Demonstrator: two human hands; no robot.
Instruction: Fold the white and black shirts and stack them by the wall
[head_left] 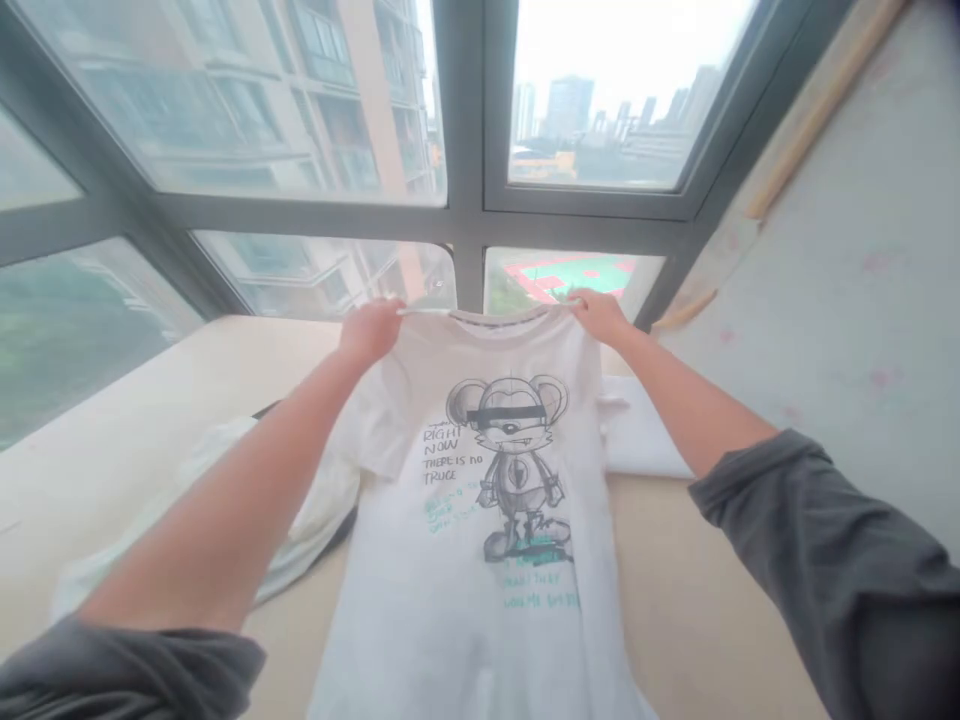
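A white T-shirt (420, 620) with a sketched bear figure and lettering on its front hangs stretched between my hands. My left hand (373, 330) is closed on the shirt at the shoulder left of the neckline. On the other side, my right hand (600, 318) grips the right shoulder. The neckline sits at the top, near the window, and the lower part comes down toward me over the table. One short sleeve droops below my left hand. The shirt's bottom hem is out of view.
A pale tabletop (675, 580) lies beneath the shirt. Another white garment with dark edging (300, 530) rests on it at left, partly behind my left arm. Folded white cloth (645, 435) lies at right. Grey window frames (469, 215) stand ahead, and a wall (847, 330) rises at right.
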